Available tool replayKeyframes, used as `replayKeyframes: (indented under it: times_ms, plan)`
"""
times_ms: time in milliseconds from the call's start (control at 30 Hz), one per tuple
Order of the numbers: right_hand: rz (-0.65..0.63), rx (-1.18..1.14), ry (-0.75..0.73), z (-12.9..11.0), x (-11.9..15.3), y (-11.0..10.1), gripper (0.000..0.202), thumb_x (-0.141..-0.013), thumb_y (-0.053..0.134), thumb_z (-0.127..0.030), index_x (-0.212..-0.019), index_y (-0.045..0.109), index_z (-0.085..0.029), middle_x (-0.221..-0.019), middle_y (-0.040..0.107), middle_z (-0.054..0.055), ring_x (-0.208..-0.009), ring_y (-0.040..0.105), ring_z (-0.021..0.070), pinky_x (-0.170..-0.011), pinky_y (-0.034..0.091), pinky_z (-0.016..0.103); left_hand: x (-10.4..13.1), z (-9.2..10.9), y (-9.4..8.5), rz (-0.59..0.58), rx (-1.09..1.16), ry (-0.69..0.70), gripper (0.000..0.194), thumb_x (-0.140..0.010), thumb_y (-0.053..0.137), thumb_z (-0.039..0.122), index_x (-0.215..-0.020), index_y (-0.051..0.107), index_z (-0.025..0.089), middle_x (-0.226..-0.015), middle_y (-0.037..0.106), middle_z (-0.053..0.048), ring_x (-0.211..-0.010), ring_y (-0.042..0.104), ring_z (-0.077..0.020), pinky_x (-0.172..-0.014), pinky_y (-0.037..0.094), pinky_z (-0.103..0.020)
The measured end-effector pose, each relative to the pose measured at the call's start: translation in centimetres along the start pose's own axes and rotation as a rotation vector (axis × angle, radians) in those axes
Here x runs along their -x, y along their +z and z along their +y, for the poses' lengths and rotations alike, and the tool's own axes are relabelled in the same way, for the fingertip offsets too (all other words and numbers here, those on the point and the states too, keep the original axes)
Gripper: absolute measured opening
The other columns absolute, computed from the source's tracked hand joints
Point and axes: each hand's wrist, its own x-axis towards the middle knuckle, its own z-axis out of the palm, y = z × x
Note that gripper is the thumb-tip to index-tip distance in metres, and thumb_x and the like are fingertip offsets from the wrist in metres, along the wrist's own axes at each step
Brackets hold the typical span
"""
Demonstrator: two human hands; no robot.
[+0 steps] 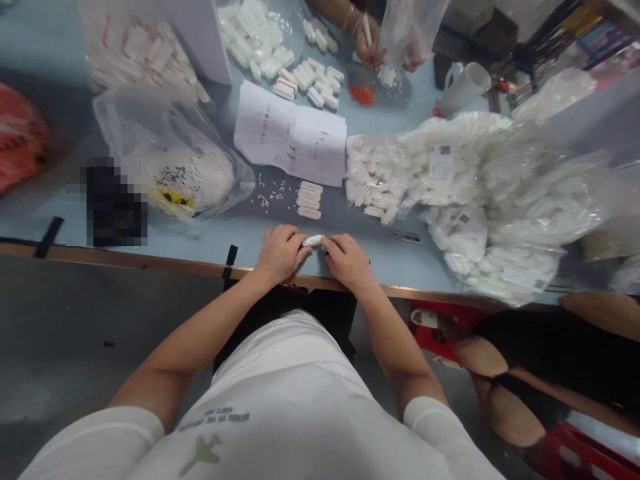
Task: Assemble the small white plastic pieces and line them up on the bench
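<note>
We have both hands clamped on one white casing, at the dial's centre: the left hand pinches its 9 o'clock end, the right hand its 3 o'clock end. To handle it well, we judge, we should grip evenly, hold it low over the table and leave its middle uncovered. A row of casings lies at 12 o'clock, with paper sheets beyond. Loose white bits scatter between 10 and 11; bagged white pieces sprawl toward 2. Past the sheets, between 12 and 1, we see a co-worker's hand; at 4, a seated person.
</note>
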Motion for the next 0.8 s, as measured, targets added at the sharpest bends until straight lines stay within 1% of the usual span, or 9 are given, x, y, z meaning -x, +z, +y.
replayKeyframes:
  times_ms: [67,133,267,333,433,500,600,700,800]
  plan:
    - [0.067,0.009,0.022,0.4,0.2,-0.1,0.036,-0.094,0.044,-0.011,-0.125,0.062,-0.012,-0.104,0.067,0.015,-0.093,0.054,0.0239,-0.083,0.048,0.038,0.0,-0.1,0.0,-0.006,0.001,0.000,0.028,-0.092,0.059,0.040,-0.106,0.072,0.019,-0.105,0.065,-0.013,-0.098,0.055,-0.0282,-0.083,0.039,-0.041]
    - [0.081,0.032,0.023,0.6,0.3,0.0,0.037,-0.094,0.045,-0.011,-0.128,0.060,-0.013,-0.103,0.066,0.014,-0.091,0.053,0.0232,-0.081,0.046,0.037,-0.1,-0.2,0.1,-0.008,-0.001,0.005,0.028,-0.092,0.059,0.040,-0.106,0.072,0.019,-0.105,0.065,-0.013,-0.098,0.055,-0.0282,-0.083,0.039,-0.041]
    - [-0.015,0.075,-0.045,0.4,0.3,0.5,0.034,-0.094,0.049,-0.015,-0.125,0.063,-0.015,-0.097,0.066,0.012,-0.086,0.052,0.0223,-0.076,0.044,0.036,-0.1,-0.3,0.3,-0.002,0.001,-0.001,0.027,-0.093,0.059,0.039,-0.106,0.072,0.019,-0.106,0.066,-0.012,-0.099,0.057,-0.0273,-0.085,0.041,-0.041]
    - [-0.022,0.071,-0.053,0.4,0.4,0.7,0.033,-0.093,0.051,-0.016,-0.124,0.064,-0.015,-0.095,0.067,0.011,-0.085,0.052,0.0222,-0.075,0.043,0.035,-0.1,-0.2,0.2,-0.004,0.018,-0.012,0.027,-0.092,0.060,0.039,-0.107,0.072,0.020,-0.108,0.066,-0.012,-0.101,0.057,-0.0271,-0.088,0.041,-0.041]
    - [0.052,0.031,0.007,0.8,0.7,0.7,0.036,-0.092,0.049,-0.014,-0.125,0.063,-0.016,-0.096,0.066,0.011,-0.087,0.054,0.0224,-0.077,0.044,0.036,-0.1,-0.3,-0.4,0.045,0.072,-0.070,0.036,-0.089,0.064,0.043,-0.117,0.069,0.020,-0.116,0.064,-0.012,-0.109,0.057,-0.0268,-0.093,0.042,-0.040]
    - [0.110,0.001,0.072,1.1,1.2,0.6,0.040,-0.092,0.046,-0.013,-0.130,0.060,-0.016,-0.096,0.066,0.012,-0.088,0.055,0.0227,-0.078,0.045,0.037,-0.1,-0.8,-1.1,0.096,0.119,-0.138,0.039,-0.090,0.062,0.044,-0.120,0.067,0.019,-0.115,0.063,-0.012,-0.108,0.058,-0.0244,-0.094,0.044,-0.038]
    - [0.147,-0.046,0.144,1.5,1.8,0.8,0.043,-0.092,0.044,-0.013,-0.132,0.058,-0.017,-0.093,0.066,0.011,-0.088,0.057,0.0229,-0.078,0.047,0.038,-0.2,-2.1,-2.0,0.148,0.116,-0.217,0.030,-0.094,0.054,0.037,-0.109,0.071,0.018,-0.105,0.065,-0.009,-0.099,0.060,-0.0214,-0.091,0.046,-0.035]
    - [0.163,-0.076,0.184,1.4,2.0,1.2,0.040,-0.092,0.045,-0.014,-0.129,0.060,-0.017,-0.093,0.066,0.011,-0.087,0.058,0.0230,-0.078,0.049,0.037,-0.4,-3.1,-2.4,0.131,0.028,-0.196,0.024,-0.094,0.054,0.034,-0.098,0.073,0.020,-0.099,0.067,-0.008,-0.099,0.060,-0.0224,-0.091,0.044,-0.037]
    - [0.181,-0.123,0.211,1.1,1.8,1.6,0.036,-0.095,0.044,-0.018,-0.126,0.063,-0.019,-0.099,0.066,0.013,-0.092,0.060,0.0231,-0.081,0.052,0.038,-0.6,-3.0,-2.5,0.052,-0.005,-0.106,0.023,-0.094,0.056,0.036,-0.100,0.074,0.022,-0.098,0.070,-0.008,-0.098,0.060,-0.0231,-0.089,0.043,-0.037]
